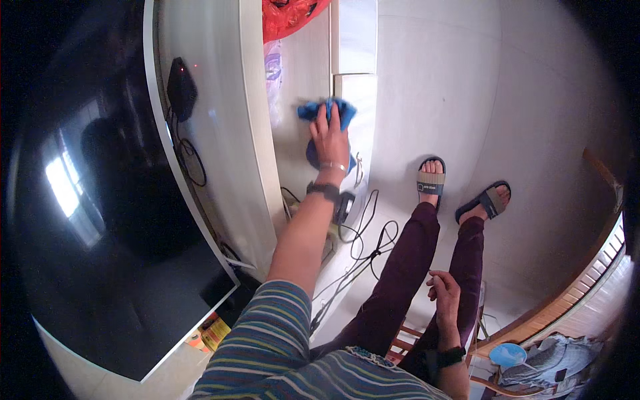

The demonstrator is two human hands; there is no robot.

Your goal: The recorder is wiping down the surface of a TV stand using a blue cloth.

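My left hand [331, 140] presses a blue cloth [345, 112] onto the right edge of a pale cabinet's lower shelf [295, 75], with part of the cloth showing under the palm. Above this shelf, on the left, runs the pale cabinet top [220, 125], and a large black television [135, 240] stands at its left. My right hand [445, 292] hangs over my right leg with its fingers curled; nothing shows in it, though the inside of the palm is hidden.
A red plastic bag [290, 17] and a clear wrapper [273, 75] lie on the shelf. Black cables [375, 252] trail on the floor near my legs. A black device [181, 90] sits by the television. A wooden chair [555, 305] with grey clothing [555, 362] stands at the right.
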